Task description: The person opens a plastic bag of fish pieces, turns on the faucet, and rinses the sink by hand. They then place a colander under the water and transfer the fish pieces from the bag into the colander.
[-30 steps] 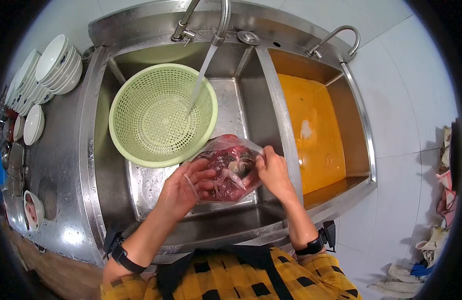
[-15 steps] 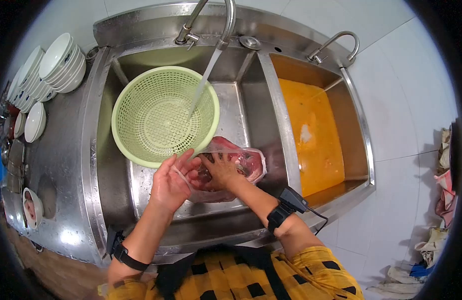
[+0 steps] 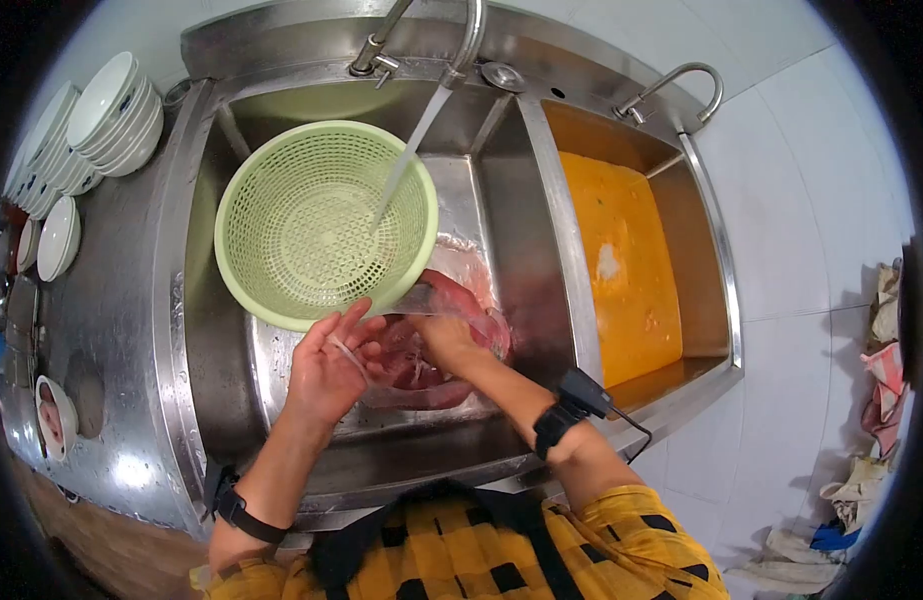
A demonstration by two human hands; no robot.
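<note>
A clear plastic bag (image 3: pixel 406 398) with red, wet contents that look like raw meat (image 3: pixel 456 297) lies on the floor of the left sink basin. My left hand (image 3: pixel 326 368) grips the bag's rim at its left side, palm up, fingers curled. Reaching into the bag among the red contents is my right hand (image 3: pixel 443 340); its fingers are hidden there. Just beyond both hands, a pale green plastic colander (image 3: pixel 321 225) sits tilted in the basin. Water runs into it from the faucet (image 3: pixel 461 60).
Orange liquid (image 3: pixel 621 270) with a few floating bits fills part of the right basin. A second faucet (image 3: pixel 671 85) stands behind it. On the steel counter at left are stacked white bowls (image 3: pixel 116 120) and a small bowl (image 3: pixel 56 415). Cloths (image 3: pixel 856 490) hang at far right.
My right hand has gone deeper into the bag, so its fingers no longer show. The bag has slumped, and reddish liquid has spread on the basin floor. My left hand keeps its grip.
</note>
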